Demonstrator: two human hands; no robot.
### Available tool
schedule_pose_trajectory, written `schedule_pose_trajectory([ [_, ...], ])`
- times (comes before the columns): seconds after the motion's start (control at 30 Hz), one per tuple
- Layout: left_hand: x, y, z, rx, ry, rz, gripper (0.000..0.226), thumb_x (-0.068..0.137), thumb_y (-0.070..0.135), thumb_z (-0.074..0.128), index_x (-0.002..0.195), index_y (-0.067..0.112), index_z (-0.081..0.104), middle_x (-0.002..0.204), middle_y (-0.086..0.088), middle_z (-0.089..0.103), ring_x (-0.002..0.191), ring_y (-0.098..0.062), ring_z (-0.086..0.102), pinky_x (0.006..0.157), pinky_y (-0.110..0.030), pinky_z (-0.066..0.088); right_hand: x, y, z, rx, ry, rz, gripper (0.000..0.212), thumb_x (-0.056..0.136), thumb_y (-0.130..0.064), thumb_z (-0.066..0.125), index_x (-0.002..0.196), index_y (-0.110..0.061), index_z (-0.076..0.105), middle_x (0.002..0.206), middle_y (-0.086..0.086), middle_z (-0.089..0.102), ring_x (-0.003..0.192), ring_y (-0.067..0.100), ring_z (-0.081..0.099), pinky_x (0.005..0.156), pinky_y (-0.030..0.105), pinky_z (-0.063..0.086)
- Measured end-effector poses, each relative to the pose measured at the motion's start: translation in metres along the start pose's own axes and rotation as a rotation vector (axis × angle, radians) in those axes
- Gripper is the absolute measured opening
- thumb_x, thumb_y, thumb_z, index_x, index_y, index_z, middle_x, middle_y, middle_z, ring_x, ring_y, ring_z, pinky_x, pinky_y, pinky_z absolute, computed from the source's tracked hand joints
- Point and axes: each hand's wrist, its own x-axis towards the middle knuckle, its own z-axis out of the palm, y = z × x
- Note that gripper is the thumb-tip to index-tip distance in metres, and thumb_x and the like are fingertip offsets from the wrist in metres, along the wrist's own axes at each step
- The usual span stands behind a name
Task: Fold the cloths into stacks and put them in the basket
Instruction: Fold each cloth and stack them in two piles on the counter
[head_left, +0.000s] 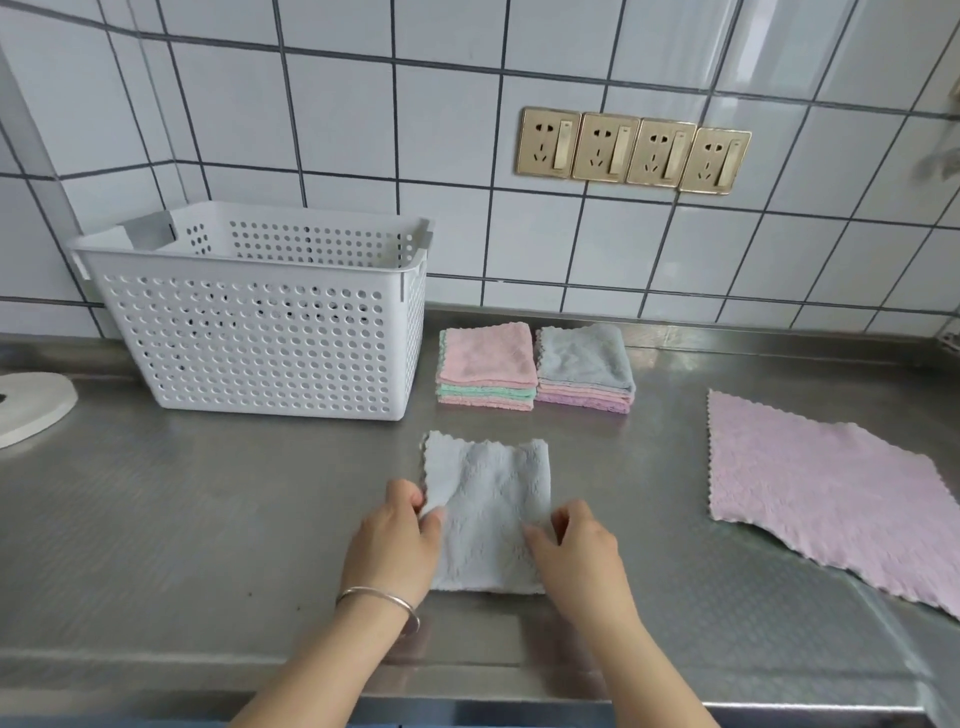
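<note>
1. Nearest the camera, the left hand (402, 535) and the right hand (574, 545) pinch the two side edges of a grey cloth (488, 514). Fingers and thumbs are curled onto the fabric about halfway along each side. The left wrist wears a metal bangle (384, 603).
2. The grey cloth lies on the steel counter (208, 519) as a folded strip running away from the person, its far end rumpled.
3. Behind it stand two finished stacks, just beside each other: a pink-topped stack (488, 364) and a grey-topped stack (587, 364).
4. A white perforated basket (260, 332) stands to their left, close to the pink-topped stack. An unfolded lilac cloth (831, 493) lies flat, well apart to the right.
5. Risk: the soft pile may slip under a mid-edge pinch, so the next fold could land skewed; the rumpled far end could bunch into an uneven stack.
6. Risk: the lilac cloth runs out of frame rightward, so a snag there could go unseen.
7. Room: bare counter lies left of the hands, and its front edge sits near the wrists.
</note>
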Motion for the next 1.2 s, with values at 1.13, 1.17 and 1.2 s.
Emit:
schedule_pose_trajectory([
  [1.13,0.160,0.097,0.066,0.407,0.250,0.800,0.053,0.061,0.020,0.057,0.114,0.018,0.059,0.137,-0.016,0.045,0.130,-0.036,0.031,0.107,-0.055,0.025,0.137,0.055,-0.097,-0.396,0.120,-0.295,0.051,0.082,-0.045,0.053,0.129,-0.025,0.051,0.129,-0.003,0.050,0.121,0.018,0.043,0.099,0.029,0.037],
  [1.17,0.145,0.102,0.071,0.373,0.222,0.789,0.050,0.063,0.021,0.057,0.113,0.019,0.058,0.135,-0.015,0.046,0.128,-0.036,0.033,0.106,-0.056,0.029,0.121,0.080,-0.109,-0.508,0.126,-0.229,0.055,0.079,-0.047,0.048,0.129,-0.025,0.050,0.132,-0.004,0.049,0.122,0.019,0.043,0.099,0.029,0.037],
  [1.2,0.132,0.105,0.077,0.341,0.177,0.763,0.048,0.064,0.022,0.058,0.111,0.018,0.059,0.133,-0.015,0.047,0.126,-0.037,0.035,0.104,-0.057,0.032,0.108,0.101,-0.116,-0.591,0.123,-0.155,0.056,0.078,-0.047,0.046,0.130,-0.025,0.049,0.134,-0.004,0.048,0.123,0.019,0.042,0.098,0.029,0.037],
])
